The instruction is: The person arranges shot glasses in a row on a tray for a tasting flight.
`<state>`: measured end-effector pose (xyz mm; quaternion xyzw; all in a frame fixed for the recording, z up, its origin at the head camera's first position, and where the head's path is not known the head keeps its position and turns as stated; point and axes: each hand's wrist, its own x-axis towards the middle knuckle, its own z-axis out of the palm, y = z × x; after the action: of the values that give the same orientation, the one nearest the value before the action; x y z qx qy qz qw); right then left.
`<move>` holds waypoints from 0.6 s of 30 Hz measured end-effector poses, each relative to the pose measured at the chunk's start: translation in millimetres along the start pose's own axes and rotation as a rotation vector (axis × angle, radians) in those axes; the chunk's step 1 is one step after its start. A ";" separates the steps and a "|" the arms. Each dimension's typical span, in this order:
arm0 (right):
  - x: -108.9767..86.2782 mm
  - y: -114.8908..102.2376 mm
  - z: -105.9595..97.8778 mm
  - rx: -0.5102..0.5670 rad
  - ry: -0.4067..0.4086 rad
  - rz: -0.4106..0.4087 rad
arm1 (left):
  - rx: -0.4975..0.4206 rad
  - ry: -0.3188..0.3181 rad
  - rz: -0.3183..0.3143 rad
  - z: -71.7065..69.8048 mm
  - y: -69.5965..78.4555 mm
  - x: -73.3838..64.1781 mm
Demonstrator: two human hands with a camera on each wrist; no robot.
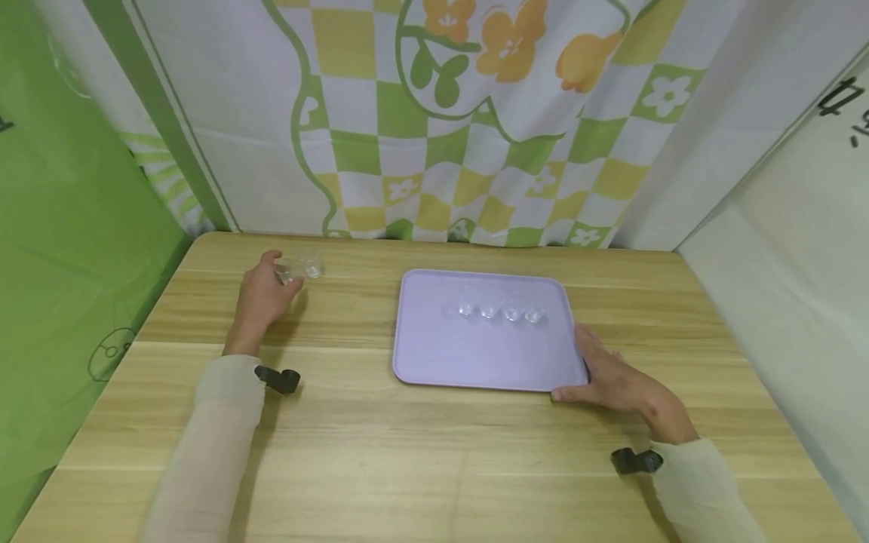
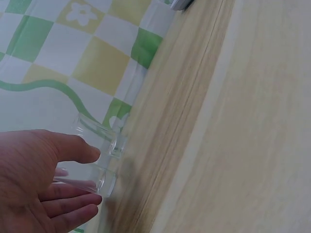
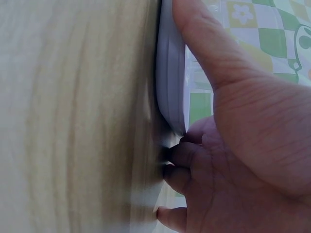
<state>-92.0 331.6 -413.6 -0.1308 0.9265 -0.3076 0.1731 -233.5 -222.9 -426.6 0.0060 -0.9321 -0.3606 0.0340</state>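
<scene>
My left hand [image 1: 263, 290] is at the table's far left, its thumb and fingers on either side of a small clear glass [image 2: 103, 180]. The fingers look fairly straight, and a gap shows between thumb and glass in the left wrist view. A second clear glass [image 1: 311, 265] stands just right of it. On a lilac tray [image 1: 462, 351], several similar glasses [image 1: 489, 310] stand in a row. My right hand [image 1: 611, 375] holds the tray's near right corner, thumb along the front edge and bent fingers at the right side; some fingertips are in shadow.
The wooden table [image 1: 380, 467] runs back to a patterned curtain [image 1: 434, 166]. Green cloth [image 1: 68, 226] hangs at the left and a white sheet [image 1: 801, 241] at the right. Small black devices sit on both wrists.
</scene>
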 end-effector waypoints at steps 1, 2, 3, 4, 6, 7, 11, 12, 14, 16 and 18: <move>0.0 -0.2 0.0 -0.001 0.000 0.000 | -0.003 -0.001 -0.001 0.4 -0.5 0.1; -0.1 -0.2 0.0 -0.003 0.001 0.001 | -0.006 0.000 -0.001 0.7 -0.8 -0.2; 0.0 -0.3 0.0 -0.006 0.001 0.002 | -0.009 0.000 -0.003 1.0 -1.1 -0.5; 0.2 -0.4 0.0 -0.008 0.001 0.002 | -0.011 -0.001 -0.005 1.1 -1.4 -1.0; 0.3 -0.4 0.1 -0.012 0.002 0.004 | -0.016 -0.002 -0.009 1.1 -1.9 -1.7; 0.3 -0.6 0.0 -0.011 0.002 0.003 | -0.017 -0.001 -0.009 1.2 -2.3 -1.7; 0.3 -0.9 -0.1 -0.009 0.002 0.006 | -0.018 0.007 0.001 2.1 -3.6 -1.0; 0.3 -0.8 -0.1 -0.008 0.002 0.006 | -0.019 0.009 0.001 2.3 -3.7 -0.9; 0.2 -0.6 0.0 -0.010 0.002 0.010 | -0.023 0.011 0.001 2.3 -4.0 -0.7; 0.4 -0.5 0.0 -0.007 0.003 0.005 | -0.029 0.010 -0.004 2.1 -4.2 -0.9; 0.3 -0.5 -0.1 -0.006 0.006 0.003 | -0.034 0.012 -0.006 1.6 -4.2 -1.5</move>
<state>-92.3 331.2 -413.3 -0.1291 0.9281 -0.3049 0.1706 -232.1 -224.9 -430.8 0.0104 -0.9256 -0.3763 0.0384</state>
